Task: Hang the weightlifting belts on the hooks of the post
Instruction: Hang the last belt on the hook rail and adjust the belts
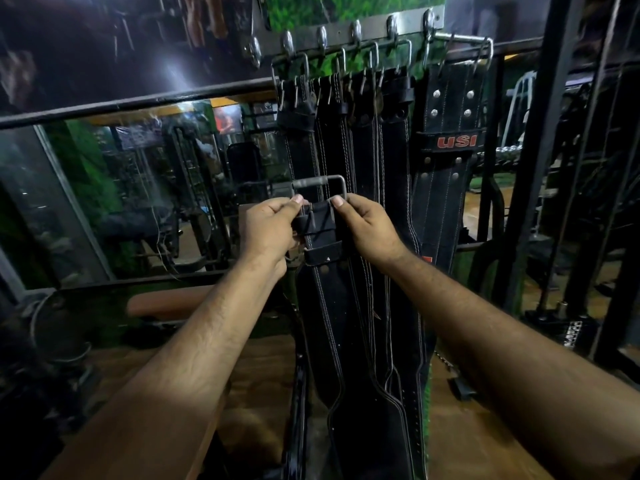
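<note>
I hold a black leather weightlifting belt upright in front of me by its buckle end. My left hand pinches the left side of the strap just under the steel buckle. My right hand pinches the right side. The belt's long tail hangs down between my forearms. Above, a steel hook rail carries several black belts by their buckles. A belt marked USI hangs at the right end. The leftmost hook is bare.
A black steel rack post stands to the right of the belts. A horizontal black bar runs left from the rail over a mirror. A brown padded bench sits low on the left, above wooden flooring.
</note>
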`<state>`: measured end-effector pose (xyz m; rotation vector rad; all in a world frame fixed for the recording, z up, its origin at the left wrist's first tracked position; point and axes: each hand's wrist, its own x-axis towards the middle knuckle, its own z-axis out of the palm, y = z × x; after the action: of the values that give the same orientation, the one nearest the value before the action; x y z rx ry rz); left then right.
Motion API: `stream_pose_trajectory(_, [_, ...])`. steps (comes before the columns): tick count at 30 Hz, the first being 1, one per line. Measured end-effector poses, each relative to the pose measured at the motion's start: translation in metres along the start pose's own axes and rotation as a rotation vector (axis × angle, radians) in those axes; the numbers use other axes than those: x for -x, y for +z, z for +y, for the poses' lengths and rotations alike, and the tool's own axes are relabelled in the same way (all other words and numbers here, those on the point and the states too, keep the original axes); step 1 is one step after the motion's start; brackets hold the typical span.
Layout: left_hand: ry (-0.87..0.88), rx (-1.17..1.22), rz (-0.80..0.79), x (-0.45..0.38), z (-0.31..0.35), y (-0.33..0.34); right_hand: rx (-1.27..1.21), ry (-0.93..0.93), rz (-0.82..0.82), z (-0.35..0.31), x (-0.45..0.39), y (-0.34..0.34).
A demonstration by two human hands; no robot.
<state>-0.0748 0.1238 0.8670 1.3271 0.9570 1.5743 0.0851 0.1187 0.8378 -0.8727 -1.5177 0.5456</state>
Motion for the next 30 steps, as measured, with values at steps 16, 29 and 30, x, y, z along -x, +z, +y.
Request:
stream_pose_trajectory(16, [0.074,-0.009,0.03,0.013,0.033,0.035,-0.212,-0.016,-0.06,-0.037,0.005,-0.032])
stream_pose_trajectory(29, [0.208,-0.124,0.107,-0.065,0.088,0.029,-0.336,-0.034,0.305,-0.068,-0.051,-0.03])
stream_pose_trajectory(30, [0.227,-0.16,0.125,-0.08,0.088,0.03,-0.33,-0.041,0.315,-0.068,-0.056,-0.029])
